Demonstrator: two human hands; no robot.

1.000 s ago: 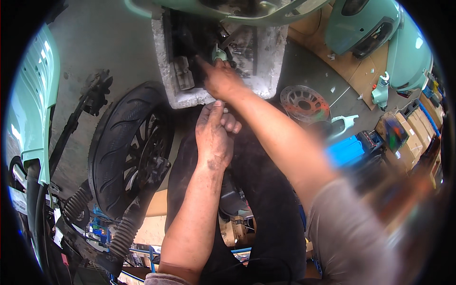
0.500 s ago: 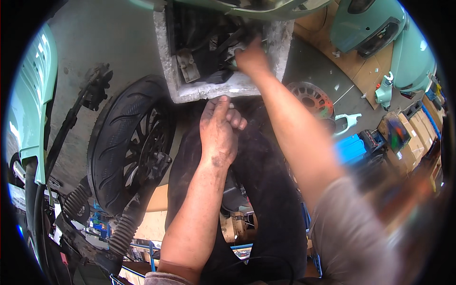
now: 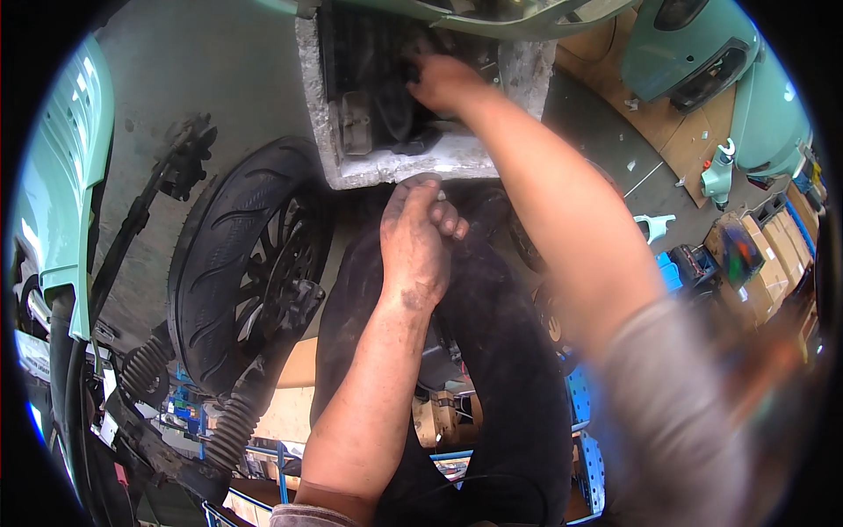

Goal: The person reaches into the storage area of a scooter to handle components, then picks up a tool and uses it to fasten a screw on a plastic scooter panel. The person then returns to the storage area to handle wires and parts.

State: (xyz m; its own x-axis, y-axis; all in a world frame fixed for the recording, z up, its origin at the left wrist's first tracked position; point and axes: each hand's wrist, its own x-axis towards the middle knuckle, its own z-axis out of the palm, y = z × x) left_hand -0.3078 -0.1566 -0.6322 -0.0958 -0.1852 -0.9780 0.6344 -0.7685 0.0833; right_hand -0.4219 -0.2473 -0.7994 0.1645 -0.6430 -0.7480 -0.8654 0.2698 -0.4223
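This is a vehicle workshop, one dealing with scooters or motorcycles. Left of the left grip (image 3: pixel 417 228) shows a black spoked wheel with a treaded tyre (image 3: pixel 204 263), and below it a ribbed rubber gaiter (image 3: pixel 233 430). Farther out on that side rises a glossy mint-green body panel (image 3: pixel 70 167). The right grip (image 3: pixel 443 83) is inside a scuffed white foam box (image 3: pixel 421 165) with dark mechanical parts in it. Well to the right of that grip, matching green fairings (image 3: pixel 689 44) lie on flattened cardboard (image 3: pixel 678 145) over a grey floor (image 3: pixel 237 70). Beyond and below them sit cardboard cartons (image 3: pixel 781 246); blue perforated metal framing (image 3: pixel 591 470) shows lower down, well below both grips.
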